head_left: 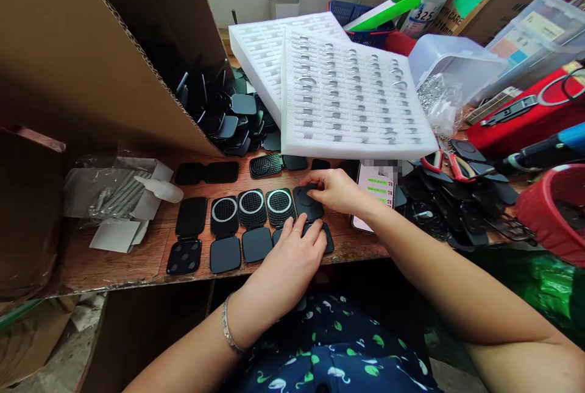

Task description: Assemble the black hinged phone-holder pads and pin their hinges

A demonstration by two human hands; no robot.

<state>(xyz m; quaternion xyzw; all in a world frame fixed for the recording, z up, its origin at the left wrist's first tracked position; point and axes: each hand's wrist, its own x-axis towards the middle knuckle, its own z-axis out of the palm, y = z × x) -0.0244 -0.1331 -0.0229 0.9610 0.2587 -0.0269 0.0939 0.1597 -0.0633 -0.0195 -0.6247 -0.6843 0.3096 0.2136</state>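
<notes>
A row of black hinged square pads lies unfolded along the table's front edge. Three of them, such as this ringed pad [252,205], carry a pale ring on a gridded upper half. At the right end of the row is a dark pad with a round disc [305,205]; the thumb and forefinger of my right hand [336,191] close at its upper right edge. My left hand [295,253] rests with fingers stretched over the lower halves of the pads there, hiding part of them. At the left end, a pad with several round dots [184,256] lies open.
White foam trays [356,94] with rows of slotted metal rings lie behind. A cardboard box [105,33] with stacked pads stands left; a phone [375,189], a pile of black parts [448,198] and a red tape roll [557,213] are right. A small white bottle [159,189] lies left.
</notes>
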